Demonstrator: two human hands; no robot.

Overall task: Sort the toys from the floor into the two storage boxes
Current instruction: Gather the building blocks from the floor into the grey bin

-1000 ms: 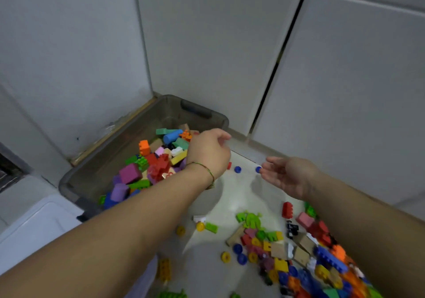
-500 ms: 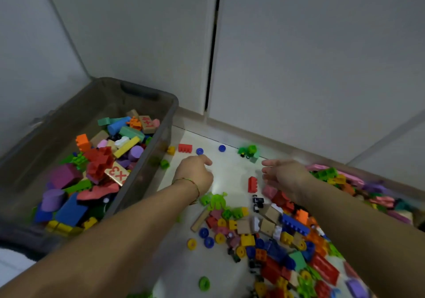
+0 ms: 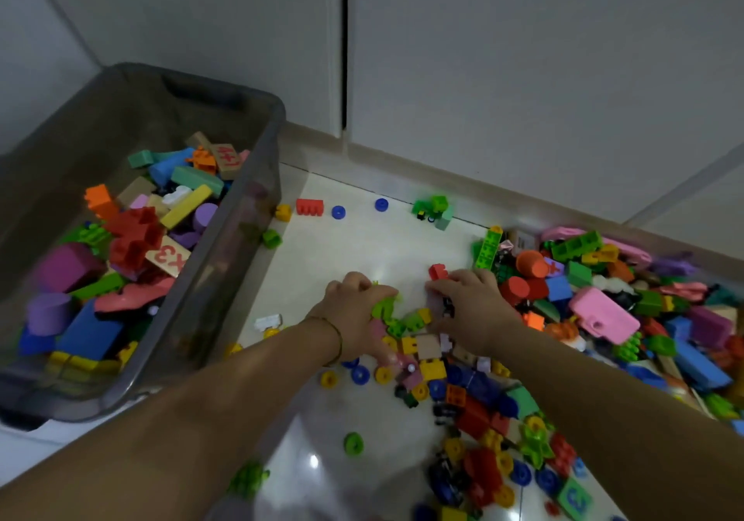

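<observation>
**Both hands down in the loose toys between the box and the heap**

At your far left stands the grey storage box (image 3: 225, 279), its floor covered with toys: a red block (image 3: 133, 234) near the middle, a purple block (image 3: 66, 267) to its left and a wooden tile marked x3 (image 3: 169, 257) just beside the red one.

Past the box's right wall, on the pale floor (image 3: 362, 251), lie a red comb-shaped piece (image 3: 309, 207) and 2 blue rings (image 3: 338, 212), well apart from your hands.

Your left hand (image 3: 354, 315) is low on the floor with its fingers curled round a green piece (image 3: 384, 307); a thin bracelet (image 3: 338, 339) sits on that wrist. More small toys are scattered under and below it.

Your right hand (image 3: 471, 307) lies just beside the left, fingers bent down into the small toys. You cannot tell from here whether it grips anything. A red brick (image 3: 438, 271) lies at its fingertips.

At the far right is a heap of toys (image 3: 563, 279), with a pink piece (image 3: 604, 315) on top. Whether the heap lies in the second box cannot be told.
</observation>
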